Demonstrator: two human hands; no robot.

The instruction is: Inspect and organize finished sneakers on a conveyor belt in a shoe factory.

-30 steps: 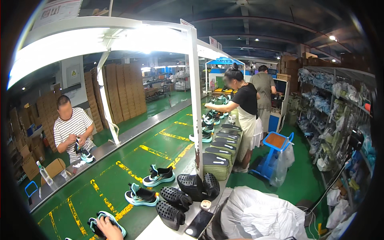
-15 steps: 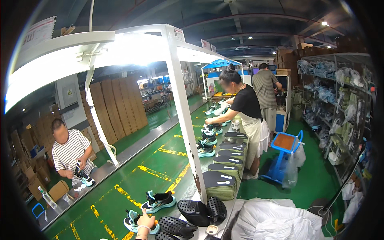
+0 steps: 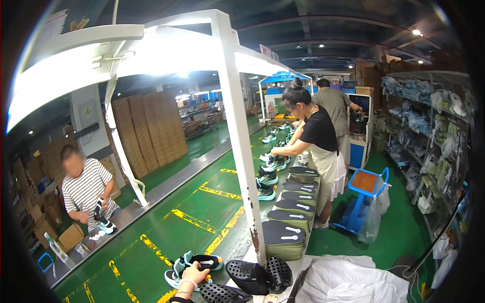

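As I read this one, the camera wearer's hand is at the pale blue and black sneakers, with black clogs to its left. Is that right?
Not the side: the head view shows the black clogs to the right of the hand. It is indeed at the pale blue and black sneakers.

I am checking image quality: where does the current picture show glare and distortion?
In the head view, the overhead lighting burns out to white; in the same view, its left end bends toward the rim and the corners go black; lower in it, the hand is free of glare.
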